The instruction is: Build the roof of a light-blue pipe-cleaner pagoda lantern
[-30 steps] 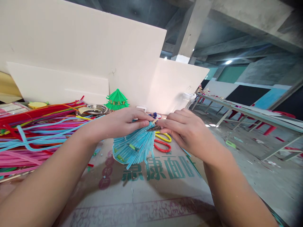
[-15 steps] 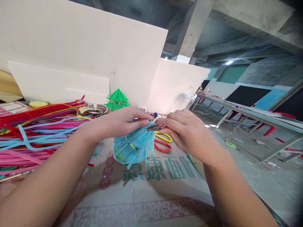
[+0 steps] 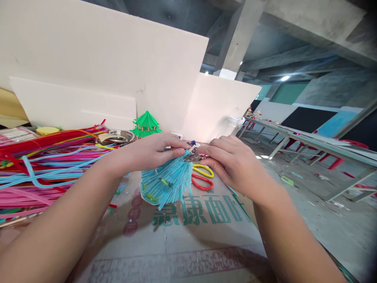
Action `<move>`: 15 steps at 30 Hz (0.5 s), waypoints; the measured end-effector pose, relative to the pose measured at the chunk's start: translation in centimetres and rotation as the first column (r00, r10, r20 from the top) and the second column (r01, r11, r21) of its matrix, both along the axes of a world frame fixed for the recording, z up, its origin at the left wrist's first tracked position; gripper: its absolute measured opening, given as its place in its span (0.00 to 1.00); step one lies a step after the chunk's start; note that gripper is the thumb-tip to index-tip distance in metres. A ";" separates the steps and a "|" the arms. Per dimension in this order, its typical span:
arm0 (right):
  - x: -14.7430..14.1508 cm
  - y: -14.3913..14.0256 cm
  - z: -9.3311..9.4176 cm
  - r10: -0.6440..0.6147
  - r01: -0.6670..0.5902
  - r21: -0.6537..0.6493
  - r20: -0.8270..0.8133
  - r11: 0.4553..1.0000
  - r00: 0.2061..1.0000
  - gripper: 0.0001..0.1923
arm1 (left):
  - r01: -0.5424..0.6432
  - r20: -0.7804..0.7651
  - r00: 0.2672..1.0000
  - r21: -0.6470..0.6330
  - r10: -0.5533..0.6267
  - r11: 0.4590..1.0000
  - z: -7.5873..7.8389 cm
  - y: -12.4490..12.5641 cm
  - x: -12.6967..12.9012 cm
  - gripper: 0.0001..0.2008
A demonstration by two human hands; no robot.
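Pinching the narrow top of the blue pipe-cleaner fan [image 3: 166, 181], the left hand [image 3: 153, 151] is closed on it, holding it just above the cardboard-covered table [image 3: 188, 236]. The right hand [image 3: 232, 163] is closed around a small dark tool [image 3: 193, 158] at that same tip. A slip there could jab the left fingers [image 3: 176, 151], or loosen the bundled strands so they splay over the scissors [image 3: 203, 177] beneath.

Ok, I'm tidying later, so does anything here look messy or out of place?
Yes. Small cut scraps are scattered on the cardboard beside the pipe cleaners, which sprawl in a loose heap. Both the left hand and right hand hold the blue fan; nothing looks damaged.
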State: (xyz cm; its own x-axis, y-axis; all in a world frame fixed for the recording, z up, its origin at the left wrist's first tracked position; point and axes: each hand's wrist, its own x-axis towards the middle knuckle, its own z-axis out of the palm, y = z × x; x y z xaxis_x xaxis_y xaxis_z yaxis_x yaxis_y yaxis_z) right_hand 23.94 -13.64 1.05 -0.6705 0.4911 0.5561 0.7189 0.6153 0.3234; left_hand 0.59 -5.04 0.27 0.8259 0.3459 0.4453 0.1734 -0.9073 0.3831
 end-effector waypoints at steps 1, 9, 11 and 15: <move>0.0 0.0 0.0 -0.002 0.002 -0.001 0.009 1.000 1.000 0.14 | -0.001 -0.002 1.000 0.003 0.001 1.000 0.0 0.0 0.0 0.16; -0.3 -0.4 0.3 -0.037 0.036 0.024 0.074 0.999 0.997 0.13 | -0.023 -0.004 1.000 0.025 0.023 0.999 -0.1 0.0 0.1 0.17; -0.4 -0.6 0.3 -0.051 0.049 0.033 0.090 0.998 0.995 0.13 | -0.027 -0.009 1.000 0.032 0.028 0.999 0.0 -0.1 0.1 0.17; -0.6 -0.8 0.4 -0.080 0.073 0.059 0.134 0.996 0.988 0.13 | -0.019 -0.005 1.000 0.032 0.019 0.999 0.0 -0.1 0.3 0.16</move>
